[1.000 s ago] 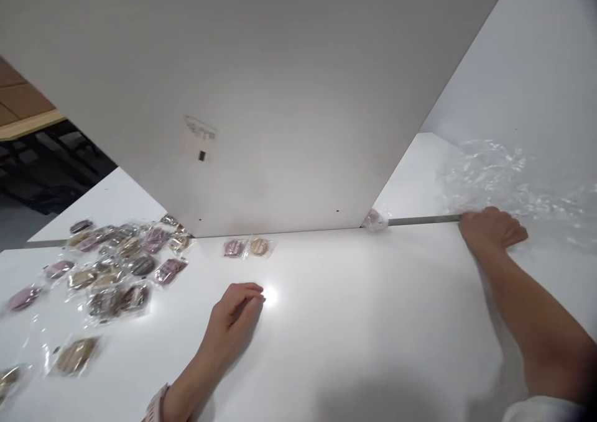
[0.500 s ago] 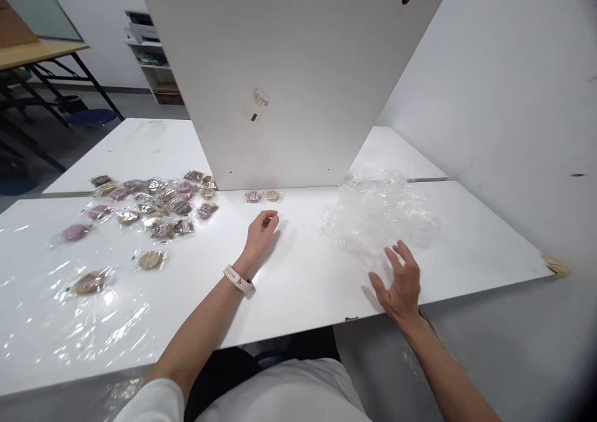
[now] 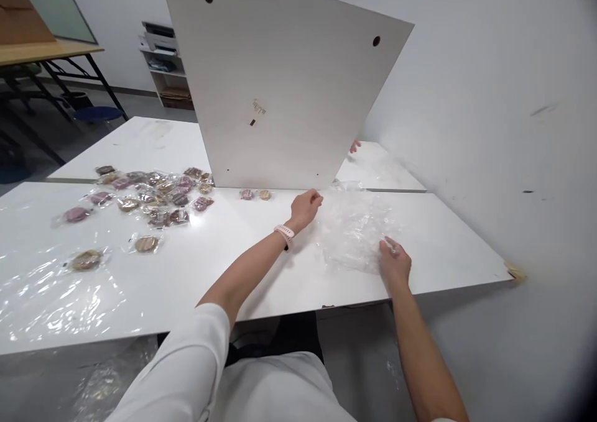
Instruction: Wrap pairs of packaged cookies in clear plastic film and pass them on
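A loose heap of crumpled clear plastic bags point(image 3: 352, 232) lies on the white table in front of me. At its right edge, my right hand point(image 3: 395, 265) is closed, with clear film bunched between thumb and fingers. My left hand point(image 3: 305, 209), wearing a pale pink wristband point(image 3: 284, 234), is at the heap's left edge with its fingers curled together. Whether film is caught in them is too fine to see. Left of that hand, a pink wrapped cookie point(image 3: 247, 194) and a tan wrapped cookie point(image 3: 265, 194) sit at the foot of the upright board.
A white board point(image 3: 289, 86) stands upright across the table point(image 3: 261, 266). Many individually wrapped cookies point(image 3: 163, 192) are spread on the left, near a clear plastic sheet point(image 3: 60, 304). Another person's fingers point(image 3: 355, 145) show past the board. A white wall point(image 3: 489, 130) rises at right.
My left hand has moved right to the edge of the plastic heap. My right hand has closed on film. The view has shifted, and another person's fingers now show behind the board.
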{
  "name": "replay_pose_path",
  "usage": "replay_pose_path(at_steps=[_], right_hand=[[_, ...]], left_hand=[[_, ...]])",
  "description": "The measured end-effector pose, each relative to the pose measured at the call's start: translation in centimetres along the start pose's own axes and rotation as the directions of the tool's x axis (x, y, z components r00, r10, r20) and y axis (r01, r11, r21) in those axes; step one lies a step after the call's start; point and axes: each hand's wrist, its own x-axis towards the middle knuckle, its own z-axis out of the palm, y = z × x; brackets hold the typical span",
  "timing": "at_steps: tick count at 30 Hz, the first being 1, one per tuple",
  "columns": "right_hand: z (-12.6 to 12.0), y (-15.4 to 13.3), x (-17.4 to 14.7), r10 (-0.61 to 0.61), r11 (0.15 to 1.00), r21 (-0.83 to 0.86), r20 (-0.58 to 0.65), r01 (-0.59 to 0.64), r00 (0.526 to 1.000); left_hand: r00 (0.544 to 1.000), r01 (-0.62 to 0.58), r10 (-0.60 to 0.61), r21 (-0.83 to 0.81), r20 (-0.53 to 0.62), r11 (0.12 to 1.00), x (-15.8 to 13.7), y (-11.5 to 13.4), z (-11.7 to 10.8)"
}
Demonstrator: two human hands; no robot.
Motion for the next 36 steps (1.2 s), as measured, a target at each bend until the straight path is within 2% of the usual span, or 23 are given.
replay_pose_path(at_steps=[3,6,9,11,13,15,17,18,19,20,21,22,25,28,30,31,33,35,36], right_hand=[[-2.2,1.0,1.2,0.092,0.996,0.012,-0.078,-0.091,0.993],[-4.9,1.5,4.4,0.142,0.983,-0.095,-0.155,-0.158,0.978],[-7.4,1.3,8.6,0.194,0.953,-0.205,-0.164,-0.226,0.967],[-8.9,0.4,10.7,0.204,0.94,-0.235,-0.191,-0.247,0.96],[-9.9,-1.3,11.2,0.059,0.955,-0.262,-0.285,-0.136,0.957],[-9.7,-3.9,9.3,-0.2,0.953,-0.286,-0.362,0.095,0.911],[-7.7,-6.9,5.2,-0.38,0.918,-0.243,-0.308,0.314,0.872],[-6.0,-8.4,2.4,-0.399,0.915,-0.161,-0.228,0.37,0.888],[-4.1,-9.8,-0.5,-0.406,0.913,-0.054,-0.06,0.403,0.912],[-1.9,-11.0,-3.5,-0.422,0.906,0.04,0.117,0.42,0.899],[0.2,-12.1,-6.3,-0.447,0.894,0.118,0.291,0.431,0.846],[2.3,-13.1,-8.8,-0.49,0.871,0.174,0.386,0.46,0.781],[6.3,-15.1,-14.0,-0.647,0.748,0.266,0.493,0.608,0.581],[6.8,-16.3,-15.8,-0.715,0.632,0.361,0.613,0.686,0.337],[5.5,-16.5,-15.8,-0.673,0.624,0.404,0.713,0.668,0.197],[4.5,-16.3,-15.4,-0.628,0.646,0.396,0.762,0.653,0.16],[2.1,-15.5,-14.2,-0.499,0.717,0.313,0.855,0.623,0.144],[-0.6,-14.2,-12.2,-0.355,0.769,0.169,0.915,0.617,0.193],[-1.9,-13.7,-11.1,-0.306,0.775,0.09,0.919,0.625,0.247]], left_hand=[[0.979,-0.059,-0.004,-0.301,-0.205,0.952,-1.3,1.2,-4.0],[0.912,-0.083,-0.127,-0.48,-0.389,0.873,-3.3,1.9,-9.8],[0.847,0.006,-0.307,-0.569,-0.434,0.823,-7.0,1.0,-15.0],[0.796,0.115,-0.429,-0.59,-0.427,0.8,-10.6,-0.5,-17.2],[0.751,0.245,-0.534,-0.587,-0.388,0.772,-14.7,-2.4,-18.2],[0.702,0.344,-0.62,-0.595,-0.35,0.726,-18.7,-4.3,-18.4],[0.677,0.362,-0.648,-0.61,-0.348,0.705,-21.9,-5.7,-18.4],[0.672,0.347,-0.644,-0.612,-0.366,0.71,-23.2,-6.1,-18.4],[0.666,0.326,-0.633,-0.609,-0.395,0.723,-24.3,-6.4,-18.5],[0.659,0.306,-0.619,-0.6,-0.427,0.739,-25.1,-6.6,-18.6],[0.65,0.292,-0.607,-0.587,-0.457,0.755,-25.7,-6.8,-18.7],[0.643,0.285,-0.597,-0.574,-0.479,0.768,-26.2,-6.8,-18.9],[0.651,0.298,-0.585,-0.546,-0.483,0.783,-27.0,-6.8,-19.4],[0.669,0.313,-0.589,-0.546,-0.454,0.777,-27.1,-6.9,-19.9],[0.67,0.305,-0.586,-0.552,-0.456,0.776,-26.9,-7.1,-20.3],[0.666,0.298,-0.582,-0.548,-0.467,0.781,-26.6,-7.2,-20.6],[0.668,0.317,-0.567,-0.504,-0.483,0.803,-26.0,-7.5,-21.6],[0.701,0.403,-0.543,-0.372,-0.462,0.836,-25.2,-7.6,-22.8],[0.725,0.452,-0.52,-0.258,-0.452,0.854,-24.7,-7.5,-23.5]])
